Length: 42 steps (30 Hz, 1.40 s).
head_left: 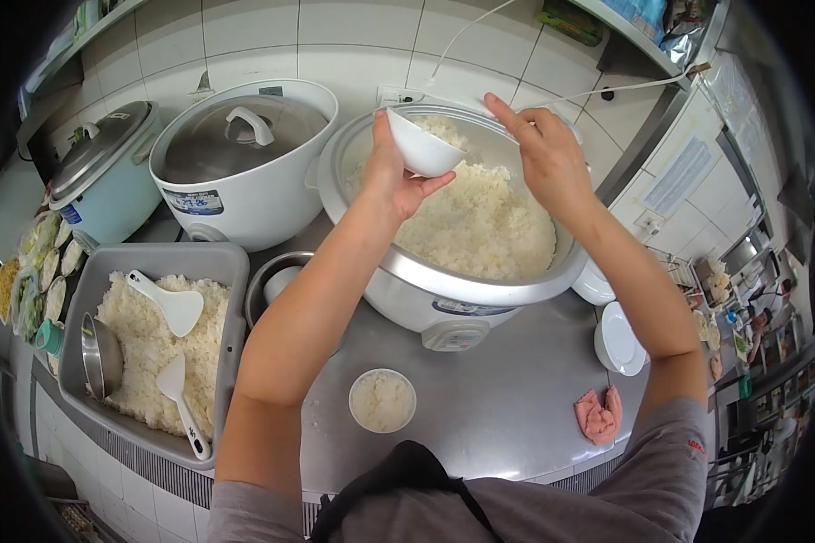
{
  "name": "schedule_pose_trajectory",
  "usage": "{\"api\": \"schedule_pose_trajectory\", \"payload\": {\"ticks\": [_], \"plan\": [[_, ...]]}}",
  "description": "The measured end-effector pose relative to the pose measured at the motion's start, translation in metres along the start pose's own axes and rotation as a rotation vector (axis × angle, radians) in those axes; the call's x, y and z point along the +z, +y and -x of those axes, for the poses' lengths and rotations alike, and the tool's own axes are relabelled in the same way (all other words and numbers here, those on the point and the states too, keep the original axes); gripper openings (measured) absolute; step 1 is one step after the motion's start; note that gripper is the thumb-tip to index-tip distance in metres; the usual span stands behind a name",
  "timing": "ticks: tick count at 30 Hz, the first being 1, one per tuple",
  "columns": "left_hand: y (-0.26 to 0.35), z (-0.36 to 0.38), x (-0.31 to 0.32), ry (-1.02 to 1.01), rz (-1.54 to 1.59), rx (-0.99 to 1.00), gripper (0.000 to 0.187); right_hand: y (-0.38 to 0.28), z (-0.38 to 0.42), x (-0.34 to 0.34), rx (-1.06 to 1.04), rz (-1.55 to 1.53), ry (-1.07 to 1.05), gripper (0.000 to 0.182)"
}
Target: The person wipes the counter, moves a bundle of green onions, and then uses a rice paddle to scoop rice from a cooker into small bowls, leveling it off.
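Note:
My left hand (391,181) grips a small white bowl (426,152) and tilts it above the open rice cooker (475,291). Rice shows inside the bowl's mouth. Over the cooker's right side is my right hand (548,154), its index finger stretched out and the other fingers curled; whatever they hold, if anything, is hidden. Cooked rice (493,226) fills much of the cooker below both hands. Another white bowl (382,400), full of rice, stands on the steel counter (480,389) in front of me.
Left, a grey tub (235,317) holds rice, two white rice paddles (177,308) and a metal bowl (101,355). Behind stand a lidded white cooker (244,199) and another lidded cooker (109,172). A pink cloth (599,416) and a white oval dish (619,339) lie right.

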<state>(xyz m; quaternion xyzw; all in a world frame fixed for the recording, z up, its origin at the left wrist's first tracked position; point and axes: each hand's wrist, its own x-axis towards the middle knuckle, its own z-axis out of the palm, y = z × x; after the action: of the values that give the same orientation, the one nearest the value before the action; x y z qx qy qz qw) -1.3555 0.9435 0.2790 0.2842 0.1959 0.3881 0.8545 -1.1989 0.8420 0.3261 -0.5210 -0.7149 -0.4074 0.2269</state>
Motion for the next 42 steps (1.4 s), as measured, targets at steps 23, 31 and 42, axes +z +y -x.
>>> {"api": "schedule_pose_trajectory", "payload": {"ticks": [23, 31, 42], "plan": [[-0.006, 0.053, -0.02, -0.177, 0.074, 0.425, 0.07, 0.04, 0.027, 0.005, 0.491, -0.314, -0.712, 0.043], [-0.046, 0.059, -0.035, -0.005, 0.205, 0.741, 0.069, 0.014, 0.038, -0.015, 0.289, 0.169, -1.351, 0.043], [-0.051, 0.056, -0.034, -0.006, 0.248, 0.899, 0.058, 0.002, 0.073, 0.007, 0.357, -0.257, -1.276, 0.045]]}}
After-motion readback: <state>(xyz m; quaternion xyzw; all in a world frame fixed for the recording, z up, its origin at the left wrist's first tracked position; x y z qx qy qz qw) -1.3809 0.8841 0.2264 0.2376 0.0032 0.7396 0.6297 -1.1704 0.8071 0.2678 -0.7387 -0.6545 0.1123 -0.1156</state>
